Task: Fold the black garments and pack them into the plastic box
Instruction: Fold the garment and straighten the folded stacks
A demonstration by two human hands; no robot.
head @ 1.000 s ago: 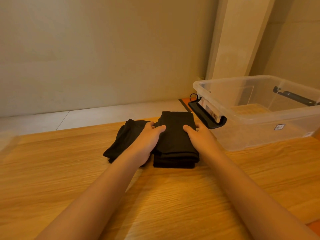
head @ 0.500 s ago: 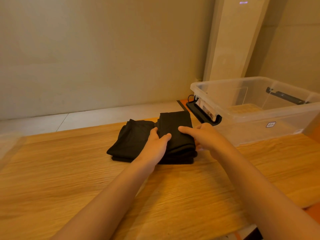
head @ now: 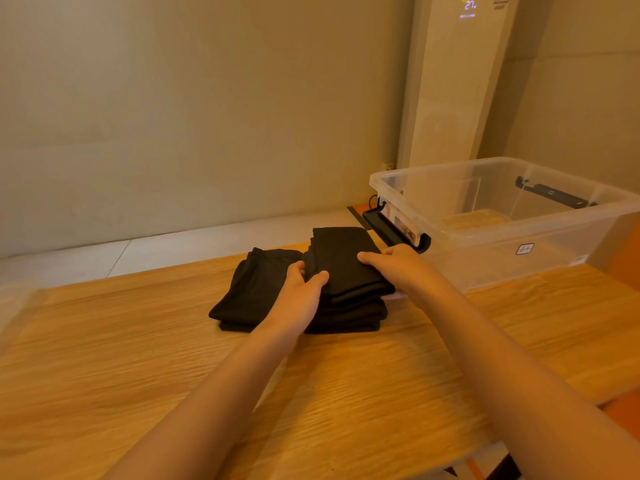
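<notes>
A stack of folded black garments (head: 346, 306) lies on the wooden table (head: 138, 358). Its top folded piece (head: 341, 256) is raised off the stack at its near edge. My left hand (head: 301, 296) grips that piece's left side, thumb on top. On its right side my right hand (head: 398, 266) holds it, thumb over the cloth and fingers underneath. A second folded black garment (head: 256, 289) lies just left of the stack, partly behind my left hand. The clear plastic box (head: 502, 258) with black handles stands to the right, with no garments visible inside.
A tall pale appliance (head: 457, 81) with a lit display stands against the wall behind the box. The table's far edge runs just behind the garments, with a pale tiled floor beyond. The table's near right corner is at lower right.
Both hands have closed on the top folded piece and raised its near edge off the stack. The view has shifted slightly, so the box sits further right.
</notes>
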